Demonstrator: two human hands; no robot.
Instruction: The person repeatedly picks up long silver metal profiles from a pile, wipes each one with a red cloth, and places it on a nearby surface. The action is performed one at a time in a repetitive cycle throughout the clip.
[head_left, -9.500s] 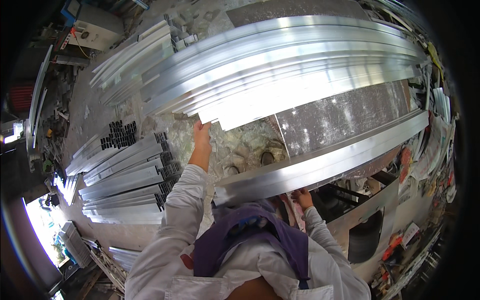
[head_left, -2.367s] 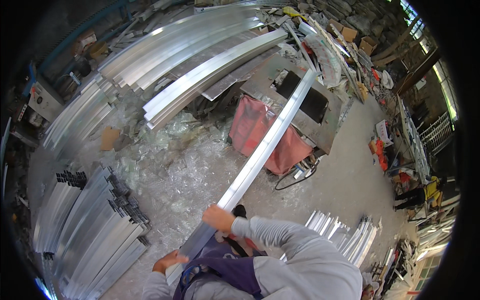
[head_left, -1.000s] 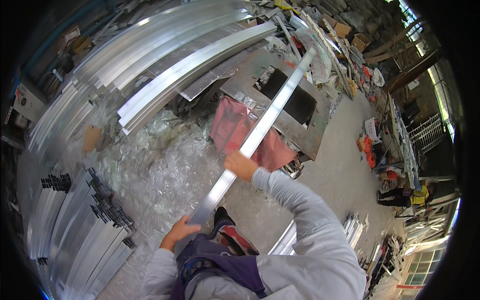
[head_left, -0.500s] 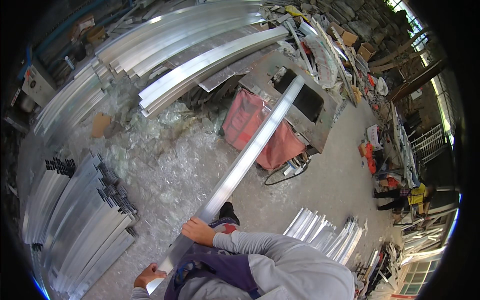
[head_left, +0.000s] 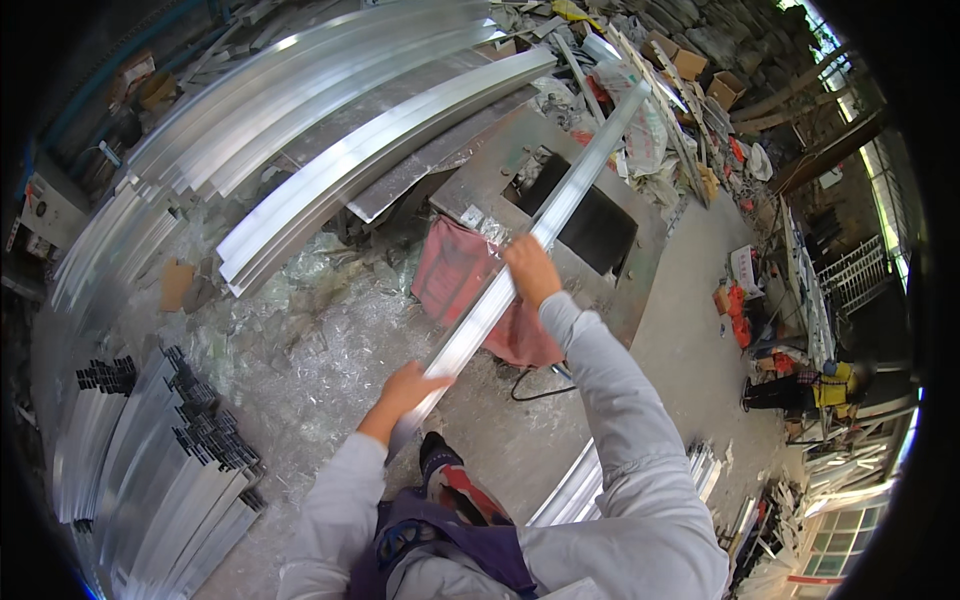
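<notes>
A long silvery metal profile (head_left: 482, 323) runs slantwise away from my body, from beside my foot up over a grey metal bench (head_left: 545, 140). My left hand (head_left: 408, 390) is closed round its near end, thumb lying across the top. Farther along, my right hand (head_left: 532, 268) grips the same profile near the bench's front edge. The far part of the profile crosses the bench's dark rectangular opening (head_left: 600, 225); whether it rests on the bench I cannot tell. A red cloth (head_left: 450, 270) hangs from the bench front, partly hidden behind the profile.
Bundled profiles (head_left: 150, 480) lie at the left, and long ones (head_left: 330, 150) are stacked at the back left. Clear plastic film (head_left: 310, 310) litters the floor. More profiles (head_left: 570, 490) lie to my right. A person in a yellow vest (head_left: 832, 388) is far right.
The profile has moved forward and to the right, farther over the bench. Both hands went forward with it, the right arm now reaching out to the bench edge.
</notes>
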